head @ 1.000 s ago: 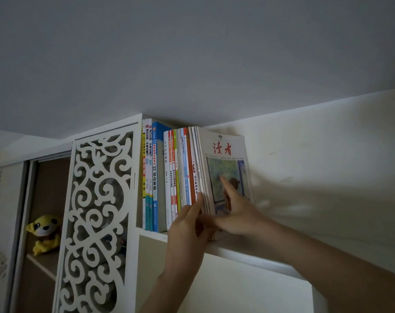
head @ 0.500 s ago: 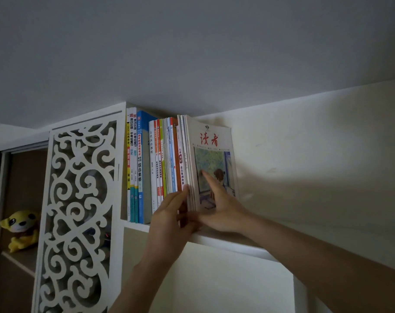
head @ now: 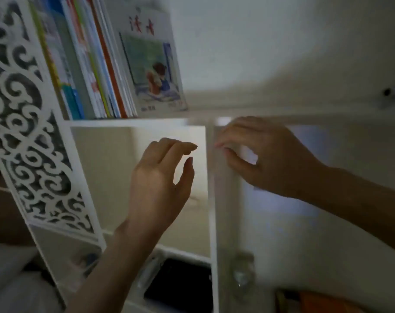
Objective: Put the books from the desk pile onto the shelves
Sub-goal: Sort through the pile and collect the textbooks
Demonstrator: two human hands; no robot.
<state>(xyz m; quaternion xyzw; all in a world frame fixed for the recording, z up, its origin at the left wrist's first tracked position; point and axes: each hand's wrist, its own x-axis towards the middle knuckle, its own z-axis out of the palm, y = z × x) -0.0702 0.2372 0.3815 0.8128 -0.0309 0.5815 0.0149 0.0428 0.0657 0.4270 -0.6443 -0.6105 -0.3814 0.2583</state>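
A row of upright books (head: 97,64) stands on the top shelf (head: 128,122) at the upper left. The outermost one is a white magazine (head: 151,62) with red characters and a painted cover. Both hands hang below that shelf and touch no book. My left hand (head: 160,179) hovers in front of the empty compartment under the books, fingers loosely bent, holding nothing. My right hand (head: 266,154) is beside the white vertical divider (head: 212,199), fingers loosely curled and empty. The view is blurred.
A white fretwork panel (head: 31,132) closes the shelf unit on the left. Below the empty compartment lies a dark object (head: 180,288) in a lower cubby. A small clear knob-like item (head: 241,276) sits right of the divider. An orange object (head: 322,303) shows at the bottom right.
Both hands have let go of the magazine and dropped below the top shelf. The view has swung downward, so the books now sit at the upper left.
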